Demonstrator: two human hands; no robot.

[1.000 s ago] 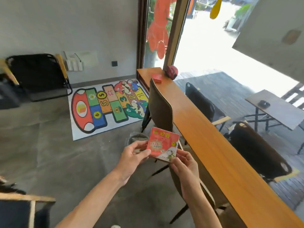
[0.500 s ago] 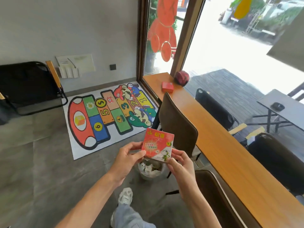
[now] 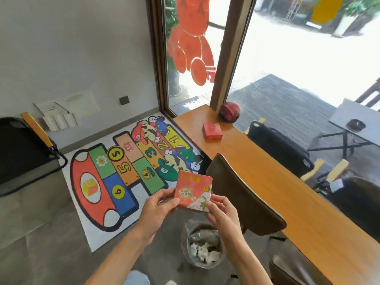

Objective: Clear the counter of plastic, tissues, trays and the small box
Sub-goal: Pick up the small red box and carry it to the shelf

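I hold a small red box [image 3: 193,190] with a green cartoon figure on its face. My left hand [image 3: 158,210] pinches its left edge and my right hand [image 3: 223,214] grips its lower right corner. The box hovers over the floor, just above and behind a lined waste bin [image 3: 202,245] full of crumpled tissues and plastic. The long wooden counter [image 3: 287,192] runs along the window to my right. A second small red box [image 3: 212,131] lies near its far end, beside a dark red round object [image 3: 229,112].
A brown chair [image 3: 240,194] stands against the counter just right of my hands. Another chair back [image 3: 292,268] shows at the lower right. A colourful hopscotch mat [image 3: 123,173] covers the floor ahead. A black folding chair [image 3: 22,153] is at the far left.
The view has moved forward along the counter and tipped down; the bin now sits right below my hands. Both hands still grip the red box.
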